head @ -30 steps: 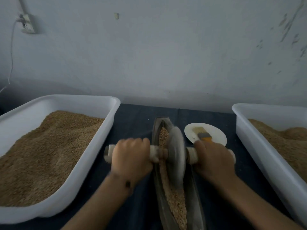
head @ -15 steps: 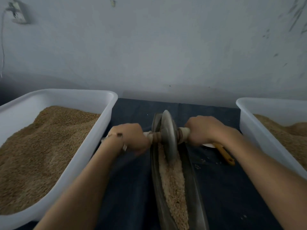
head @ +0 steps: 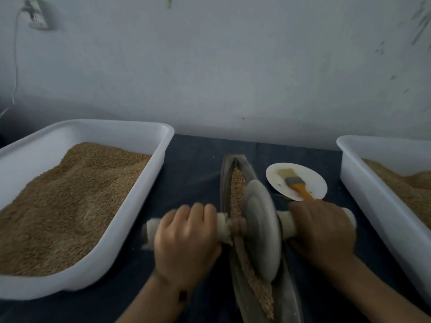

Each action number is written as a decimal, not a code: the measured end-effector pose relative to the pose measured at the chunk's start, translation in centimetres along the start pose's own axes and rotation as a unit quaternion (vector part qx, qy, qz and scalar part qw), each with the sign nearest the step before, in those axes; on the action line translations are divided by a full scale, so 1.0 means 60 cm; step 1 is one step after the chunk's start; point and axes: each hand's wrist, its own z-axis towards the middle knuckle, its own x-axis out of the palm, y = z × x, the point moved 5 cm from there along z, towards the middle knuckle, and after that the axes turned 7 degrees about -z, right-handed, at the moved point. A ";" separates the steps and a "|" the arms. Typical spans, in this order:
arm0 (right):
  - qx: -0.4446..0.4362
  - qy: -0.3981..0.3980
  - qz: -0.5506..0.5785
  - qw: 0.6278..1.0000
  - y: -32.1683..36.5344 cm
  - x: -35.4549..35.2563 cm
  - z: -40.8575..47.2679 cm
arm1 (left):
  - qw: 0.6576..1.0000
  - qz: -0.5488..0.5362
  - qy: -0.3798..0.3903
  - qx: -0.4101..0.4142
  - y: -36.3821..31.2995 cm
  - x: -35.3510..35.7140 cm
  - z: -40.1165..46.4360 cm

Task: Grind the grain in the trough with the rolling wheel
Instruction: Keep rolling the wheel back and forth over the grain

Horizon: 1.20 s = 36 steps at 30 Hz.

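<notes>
Left hand and right hand, fingers wrapped round handle | wheel mid-trough on tabletop, grain far and near | press evenly, roll straight.

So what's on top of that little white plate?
A brush with an orange handle lies on the white plate, bristles toward the wall. The handle's near end is hidden behind the right hand, so where it ends cannot be seen.
</notes>
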 end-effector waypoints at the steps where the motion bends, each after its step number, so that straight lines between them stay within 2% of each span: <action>1: -0.015 -0.037 -0.005 0.999 0.005 -0.016 -0.020 | 0.999 0.003 -0.052 0.015 -0.006 -0.009 -0.025; 3: -0.036 -0.058 -0.027 0.997 0.011 -0.035 -0.036 | 0.993 0.014 -0.114 0.026 -0.008 -0.015 -0.054; 6: -0.039 -0.041 -0.025 0.998 0.015 -0.032 -0.014 | 0.993 0.015 -0.114 0.027 -0.005 -0.012 -0.045; 7: -0.033 -0.016 -0.018 0.999 0.013 -0.021 0.002 | 0.996 0.002 -0.087 0.019 -0.001 -0.007 -0.029; 9: -0.001 0.082 -0.028 0.996 -0.001 0.013 0.044 | 0.999 0.019 0.030 -0.023 0.016 0.015 0.020; 11: 0.040 0.226 -0.063 0.971 -0.027 0.060 0.082 | 0.989 0.039 0.130 -0.060 0.042 0.042 0.077; 13: 0.046 0.324 -0.025 0.945 -0.049 0.105 0.111 | 0.976 0.009 0.203 -0.079 0.065 0.068 0.135; 16: 0.065 0.422 0.046 0.903 -0.065 0.139 0.138 | 0.932 -0.024 0.337 -0.133 0.079 0.087 0.184; 18: 0.089 0.428 0.065 0.897 -0.069 0.143 0.134 | 0.924 -0.015 0.356 -0.136 0.076 0.091 0.192; 20: 0.097 0.382 0.040 0.918 -0.062 0.127 0.111 | 0.951 0.025 0.293 -0.098 0.060 0.078 0.185; 24: 0.101 0.239 -0.027 0.965 -0.027 0.058 0.044 | 0.992 0.055 0.110 -0.035 0.024 0.035 0.098; 27: 0.049 0.017 -0.041 0.998 0.004 -0.007 -0.014 | 0.999 0.015 -0.045 0.018 -0.006 -0.003 -0.002; 29: 0.014 -0.075 -0.035 0.996 0.017 -0.034 -0.048 | 0.993 0.041 -0.101 0.039 -0.018 -0.016 -0.042; 32: 0.006 -0.076 -0.039 0.996 0.018 -0.037 -0.055 | 0.988 0.059 -0.129 0.065 -0.022 -0.020 -0.036; 34: 0.022 -0.022 -0.038 0.999 0.011 -0.024 -0.032 | 0.987 0.047 -0.134 0.078 -0.015 -0.010 -0.008; 36: 0.039 0.069 -0.035 0.996 0.001 -0.003 0.005 | 0.991 0.007 -0.109 0.074 0.003 0.012 0.024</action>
